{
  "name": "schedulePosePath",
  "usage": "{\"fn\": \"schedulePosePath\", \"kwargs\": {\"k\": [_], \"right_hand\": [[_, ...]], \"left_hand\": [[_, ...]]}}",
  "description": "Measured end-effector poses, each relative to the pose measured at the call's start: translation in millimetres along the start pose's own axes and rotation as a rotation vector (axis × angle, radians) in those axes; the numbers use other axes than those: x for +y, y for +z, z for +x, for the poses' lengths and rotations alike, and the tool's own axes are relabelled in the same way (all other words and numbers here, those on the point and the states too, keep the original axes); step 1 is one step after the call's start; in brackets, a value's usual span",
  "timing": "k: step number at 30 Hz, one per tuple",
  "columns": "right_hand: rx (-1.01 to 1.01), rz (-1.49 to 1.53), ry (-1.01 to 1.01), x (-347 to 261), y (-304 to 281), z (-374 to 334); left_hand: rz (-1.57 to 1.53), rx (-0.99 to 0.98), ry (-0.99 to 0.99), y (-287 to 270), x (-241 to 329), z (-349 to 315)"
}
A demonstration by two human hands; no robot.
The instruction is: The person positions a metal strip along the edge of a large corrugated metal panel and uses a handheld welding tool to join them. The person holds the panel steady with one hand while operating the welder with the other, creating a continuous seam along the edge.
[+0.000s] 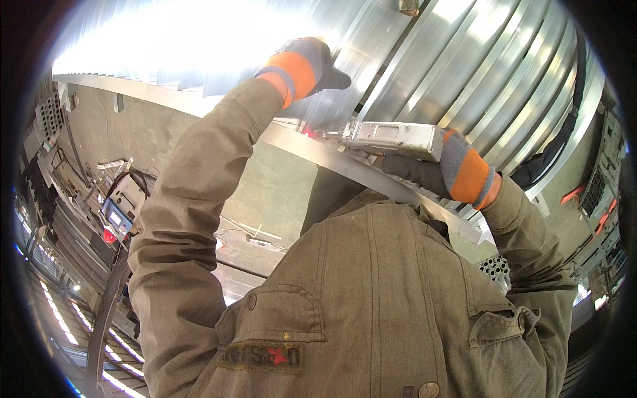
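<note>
My right hand [458, 166], in a grey and orange work glove, is closed around a silvery, boxy handheld laser welding gun [398, 137]. Its thin nozzle points left, and a small red light spot shows by the tip at the edge of a metal frame bar [345, 164]. My left hand [302, 66], gloved alike, lies over the shiny metal slats [378, 56] beyond the bar. Its thumb sticks out to the right, away from the fingers, which are partly lost in glare. I see nothing held in it.
A thick black cable [564, 136] runs over the slats at the right. Below at left stands a machine with a lit screen [116, 217] and a red button [109, 236]. Metal stock and racks line both sides. Strong glare covers the upper left slats.
</note>
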State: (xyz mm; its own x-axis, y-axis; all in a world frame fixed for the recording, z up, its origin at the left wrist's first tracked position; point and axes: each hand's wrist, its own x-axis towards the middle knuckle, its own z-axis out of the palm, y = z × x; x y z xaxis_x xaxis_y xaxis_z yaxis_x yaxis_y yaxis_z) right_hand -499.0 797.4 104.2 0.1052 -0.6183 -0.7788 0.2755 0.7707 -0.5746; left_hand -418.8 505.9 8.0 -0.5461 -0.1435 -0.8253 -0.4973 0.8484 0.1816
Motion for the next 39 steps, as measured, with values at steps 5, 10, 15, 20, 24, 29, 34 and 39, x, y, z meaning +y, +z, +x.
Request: {"fn": "schedulePosePath", "kwargs": {"k": [5, 10, 15, 20, 24, 29, 34, 39], "right_hand": [[0.064, -0.147, -0.299, 13, 1, 4], [0.075, -0.299, -0.267, 13, 0, 4], [0.073, -0.360, -0.308, 9, -1, 3], [0.041, -0.267, -0.359, 3, -2, 2], [0.009, -0.251, -0.353, -15, -4, -6], [-0.110, -0.266, -0.034, -39, -7, -13], [-0.126, -0.176, -0.016, -29, -3, -6], [-0.074, -0.113, 0.007, -18, 1, -5]], "left_hand": [[-0.011, -0.015, 0.004, 0, 0, -1], [-0.013, -0.049, -0.019, -3, 1, 1], [0.009, -0.023, -0.004, -1, 2, 1], [0.021, -0.156, -0.063, -12, 9, 0], [-0.052, -0.181, -0.012, -21, 1, -3], [-0.061, 0.083, 0.045, 4, -4, -5], [-0.011, 0.059, 0.033, 5, -6, 3], [-0.005, 0.009, 0.034, 1, -3, 3]]}}
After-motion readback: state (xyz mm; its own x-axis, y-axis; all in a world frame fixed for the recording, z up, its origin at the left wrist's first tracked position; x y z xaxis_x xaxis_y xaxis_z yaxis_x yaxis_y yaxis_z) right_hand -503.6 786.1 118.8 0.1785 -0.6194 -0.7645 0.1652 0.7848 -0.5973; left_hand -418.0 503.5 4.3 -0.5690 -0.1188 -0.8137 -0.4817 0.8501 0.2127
